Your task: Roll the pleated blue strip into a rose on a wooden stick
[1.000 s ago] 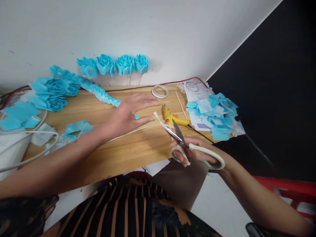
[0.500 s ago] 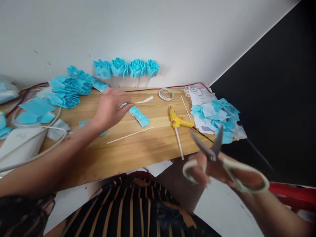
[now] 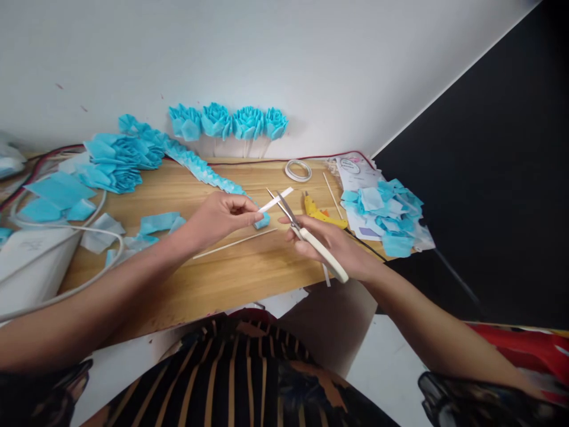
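My left hand [image 3: 224, 216] is closed on a narrow white strip [image 3: 270, 204], its free end pointing up and right. With its fingers in the handles, my right hand [image 3: 324, 240] grips cream-handled scissors [image 3: 326, 256]. The parted blades reach up around the strip near its free end. Behind my left hand a long pleated blue paper strip [image 3: 202, 169] runs across the table, one end showing just past my fingers. Below the hands lies a thin wooden stick [image 3: 235, 243]. A yellow glue gun [image 3: 317, 214] rests behind my right hand, partly covered by it.
Several blue paper roses [image 3: 248, 123] stand against the wall; more roses [image 3: 118, 157] lie at the left. A roll of white tape [image 3: 298, 170] sits at the back. Blue paper pieces [image 3: 391, 204] are heaped at the right. A white cable [image 3: 106, 237] loops over a white box [image 3: 38, 261].
My right hand has brought the scissors from the table's front right up and left to the white strip. My left hand has moved right and down, and more of the pleated strip shows.
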Demonstrator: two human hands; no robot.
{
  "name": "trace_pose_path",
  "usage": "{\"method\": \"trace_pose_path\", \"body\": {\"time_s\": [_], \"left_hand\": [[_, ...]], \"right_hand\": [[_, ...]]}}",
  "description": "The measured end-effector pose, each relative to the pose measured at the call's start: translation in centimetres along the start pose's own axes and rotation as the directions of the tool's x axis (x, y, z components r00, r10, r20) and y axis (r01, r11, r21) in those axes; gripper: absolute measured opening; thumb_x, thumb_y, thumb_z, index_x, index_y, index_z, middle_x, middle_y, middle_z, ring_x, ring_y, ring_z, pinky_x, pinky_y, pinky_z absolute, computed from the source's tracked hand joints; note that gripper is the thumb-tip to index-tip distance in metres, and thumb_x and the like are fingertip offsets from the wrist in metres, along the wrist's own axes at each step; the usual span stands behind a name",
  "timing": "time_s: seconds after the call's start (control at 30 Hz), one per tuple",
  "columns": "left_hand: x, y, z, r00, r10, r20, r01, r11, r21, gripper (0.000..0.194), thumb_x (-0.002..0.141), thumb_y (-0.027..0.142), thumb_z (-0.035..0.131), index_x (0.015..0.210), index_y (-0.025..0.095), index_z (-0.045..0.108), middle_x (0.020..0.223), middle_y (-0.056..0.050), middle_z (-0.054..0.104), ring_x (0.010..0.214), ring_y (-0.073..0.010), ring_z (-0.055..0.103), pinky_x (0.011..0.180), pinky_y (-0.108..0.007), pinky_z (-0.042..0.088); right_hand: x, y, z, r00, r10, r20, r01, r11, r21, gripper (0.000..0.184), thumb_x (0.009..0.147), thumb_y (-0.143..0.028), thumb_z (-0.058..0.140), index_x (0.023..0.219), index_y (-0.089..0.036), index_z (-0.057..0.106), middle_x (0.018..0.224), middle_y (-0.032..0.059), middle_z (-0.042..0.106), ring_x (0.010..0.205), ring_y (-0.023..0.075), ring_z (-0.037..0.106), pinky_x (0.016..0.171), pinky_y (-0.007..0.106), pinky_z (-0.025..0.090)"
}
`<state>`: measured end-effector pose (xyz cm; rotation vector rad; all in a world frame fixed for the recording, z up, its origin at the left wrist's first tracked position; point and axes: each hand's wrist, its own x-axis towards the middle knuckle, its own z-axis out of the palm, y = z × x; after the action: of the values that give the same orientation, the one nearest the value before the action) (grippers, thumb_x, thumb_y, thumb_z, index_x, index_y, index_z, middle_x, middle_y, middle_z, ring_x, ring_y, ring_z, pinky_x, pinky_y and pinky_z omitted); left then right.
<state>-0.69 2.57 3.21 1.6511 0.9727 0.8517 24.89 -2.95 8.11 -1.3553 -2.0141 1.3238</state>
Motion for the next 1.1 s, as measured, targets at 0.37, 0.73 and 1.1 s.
{"method": "trace_pose_path", "body": {"time_s": [0.37, 0.73, 1.1], "left_hand": [[0.0, 0.2, 0.0, 0.999, -0.028, 0.043, 0.026, 0.999, 0.036, 0.029, 0.081, 0.047, 0.071, 0.074, 0.018, 0.073, 0.072, -0.001, 0.069, 0.065, -0.0133, 0.055, 0.061, -0.027, 0.041], [-0.1, 0.4, 0.0, 0.995, -0.075, 0.058, 0.074, 0.997, 0.017, 0.032, 0.079, 0.050, 0.072, 0.077, 0.018, 0.073, 0.072, -0.001, 0.067, 0.065, -0.0133, 0.055, 0.061, -0.027, 0.041], [0.4, 0.3, -0.5, 0.997, -0.040, -0.062, 0.036, 0.997, -0.069, 0.028, 0.076, 0.046, 0.077, 0.072, 0.019, 0.071, 0.064, 0.002, 0.060, 0.061, -0.0111, 0.047, 0.058, -0.026, 0.034]], "right_hand": [[1.4, 0.4, 0.4, 0.999, -0.052, 0.011, 0.050, 0.990, 0.135, 0.044, 0.090, -0.048, 0.073, 0.122, -0.018, 0.072, 0.075, -0.0040, 0.047, 0.067, 0.0113, 0.042, 0.065, 0.029, 0.037], [1.1, 0.9, 0.7, 0.993, 0.037, -0.110, -0.014, 0.979, 0.204, 0.042, 0.077, -0.044, 0.084, 0.110, -0.019, 0.078, 0.063, -0.0068, 0.047, 0.058, 0.0092, 0.042, 0.053, 0.028, 0.033], [0.5, 1.5, -2.0, 0.990, 0.022, -0.138, -0.021, 1.000, 0.003, 0.046, 0.077, -0.043, 0.080, 0.115, -0.020, 0.072, 0.080, 0.0008, 0.065, 0.069, 0.0156, 0.057, 0.063, 0.031, 0.045]]}}
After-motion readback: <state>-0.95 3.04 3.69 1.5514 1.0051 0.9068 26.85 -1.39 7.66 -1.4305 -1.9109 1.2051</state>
